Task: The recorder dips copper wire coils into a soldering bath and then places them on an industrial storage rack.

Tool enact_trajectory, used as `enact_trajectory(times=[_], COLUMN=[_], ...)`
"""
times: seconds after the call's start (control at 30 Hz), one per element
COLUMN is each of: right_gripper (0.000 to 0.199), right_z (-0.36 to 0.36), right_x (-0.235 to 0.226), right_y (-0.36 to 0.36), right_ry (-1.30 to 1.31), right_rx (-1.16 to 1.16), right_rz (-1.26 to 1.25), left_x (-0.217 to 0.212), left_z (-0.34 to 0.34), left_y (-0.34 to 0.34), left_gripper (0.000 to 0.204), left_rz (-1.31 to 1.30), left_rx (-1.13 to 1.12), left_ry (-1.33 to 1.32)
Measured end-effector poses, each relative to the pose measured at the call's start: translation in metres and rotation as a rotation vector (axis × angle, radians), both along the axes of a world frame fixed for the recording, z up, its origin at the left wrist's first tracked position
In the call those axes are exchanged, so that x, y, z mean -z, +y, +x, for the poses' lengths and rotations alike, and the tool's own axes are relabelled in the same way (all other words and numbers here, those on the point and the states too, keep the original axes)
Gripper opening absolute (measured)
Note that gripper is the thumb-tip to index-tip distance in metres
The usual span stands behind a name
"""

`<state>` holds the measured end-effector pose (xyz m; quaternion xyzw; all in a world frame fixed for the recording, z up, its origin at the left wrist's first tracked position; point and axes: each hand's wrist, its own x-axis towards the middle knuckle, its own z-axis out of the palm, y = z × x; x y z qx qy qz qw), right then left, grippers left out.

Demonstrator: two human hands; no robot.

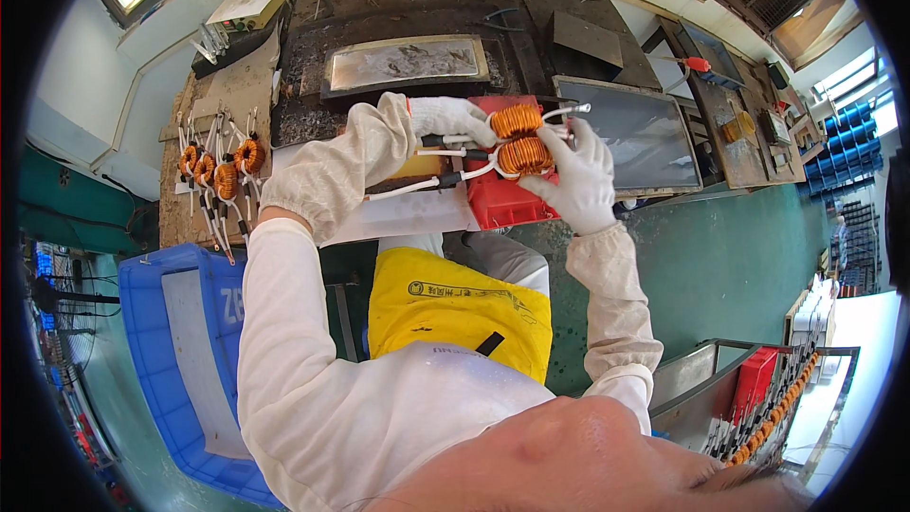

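Two ring-shaped coils wound with copper wire are held close together above a red plastic bin: an upper coil and a lower coil. White-sleeved leads stick out from them on both sides, some with black bands and bare metal ends. My left hand, in a white glove, is closed at the left side of the coils; its fingertips are partly hidden. From the right, my right hand, also gloved, grips the coils, with its thumb below and its fingers at the leads.
Several similar coils lie at the bench's left end. Behind my hands sits a rectangular metal-framed pot with a silvery surface. A grey panel lies to the right. A blue crate stands lower left, a coil-loaded rack lower right.
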<state>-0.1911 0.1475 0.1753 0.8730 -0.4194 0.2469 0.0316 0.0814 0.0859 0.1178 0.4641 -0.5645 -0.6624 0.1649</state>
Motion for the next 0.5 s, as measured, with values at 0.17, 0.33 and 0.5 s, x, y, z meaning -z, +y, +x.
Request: enact_trajectory(times=[0.17, 0.33, 0.5], right_gripper=[0.07, 0.069, 0.073], right_z=[0.006, 0.004, -0.003], right_x=[0.02, 0.024, 0.004], right_y=[-0.006, -0.004, 0.011], right_ry=[-0.022, -0.026, 0.031], right_rx=[-0.016, 0.068, 0.027], right_rz=[-0.025, -0.013, -0.123], left_x=[0.0, -0.081, -0.095], left_z=[0.001, -0.021, -0.035], left_y=[-0.01, 0.003, 0.03], left_gripper=[0.04, 0.076, 0.074], left_rz=[-0.086, -0.471, -0.752], left_rx=[0.147, 0.476, 0.242], left_ry=[-0.268, -0.932, -0.78])
